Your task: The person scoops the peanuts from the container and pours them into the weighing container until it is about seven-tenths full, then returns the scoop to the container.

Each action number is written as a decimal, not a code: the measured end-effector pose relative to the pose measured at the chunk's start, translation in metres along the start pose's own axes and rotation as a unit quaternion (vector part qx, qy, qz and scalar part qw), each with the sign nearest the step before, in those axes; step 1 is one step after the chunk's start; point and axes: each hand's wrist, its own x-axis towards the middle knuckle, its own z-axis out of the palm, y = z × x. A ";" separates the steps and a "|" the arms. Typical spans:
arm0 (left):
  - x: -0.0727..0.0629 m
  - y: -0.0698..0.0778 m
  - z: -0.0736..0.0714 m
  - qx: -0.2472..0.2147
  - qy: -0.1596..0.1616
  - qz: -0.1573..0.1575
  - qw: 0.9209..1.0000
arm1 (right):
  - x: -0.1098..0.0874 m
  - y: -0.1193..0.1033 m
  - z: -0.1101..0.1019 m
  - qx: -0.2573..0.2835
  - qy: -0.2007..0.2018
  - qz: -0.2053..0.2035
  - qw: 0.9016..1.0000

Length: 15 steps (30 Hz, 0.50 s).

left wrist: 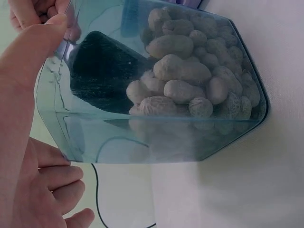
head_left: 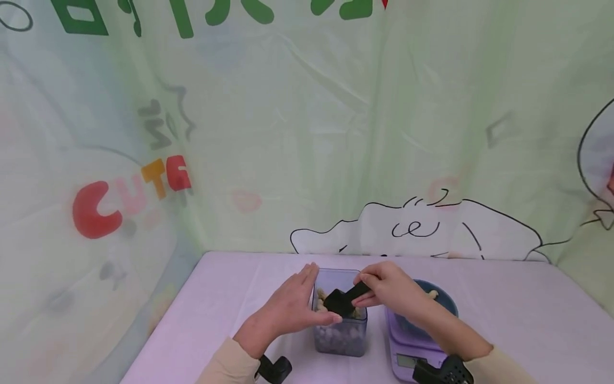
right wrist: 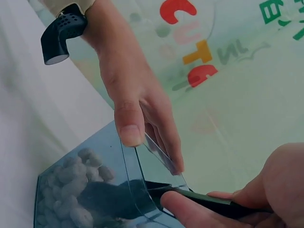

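Note:
A clear bluish plastic container [head_left: 339,341] stands on the table with unshelled peanuts [left wrist: 183,69] in its lower part. My left hand [head_left: 290,303] holds it at the rim, thumb along the near edge and fingers at the left side. From the right, my right hand [head_left: 390,288] grips the handle of a black scoop [head_left: 338,303]. The scoop's blade dips into the container and, in the left wrist view, reaches down against the peanuts. The right hand's fingers are close over the container's rim.
Right of the container sits a purple kitchen scale [head_left: 399,349] with a small display, partly covered by my right forearm. A blue bowl [head_left: 446,301] on it holds at least one peanut [head_left: 433,294]. A printed curtain [head_left: 297,133] hangs behind the pale table [head_left: 230,288].

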 end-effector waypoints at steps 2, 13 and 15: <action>0.000 0.001 0.000 0.007 0.003 0.003 1.000 | 0.000 0.003 -0.003 0.025 -0.004 0.007 1.000; -0.001 0.001 -0.001 0.000 0.000 0.002 1.000 | -0.005 -0.014 0.009 -0.093 -0.027 -0.070 0.993; -0.002 0.001 0.001 -0.006 0.000 0.002 1.000 | -0.006 -0.014 0.008 -0.115 -0.036 -0.089 0.989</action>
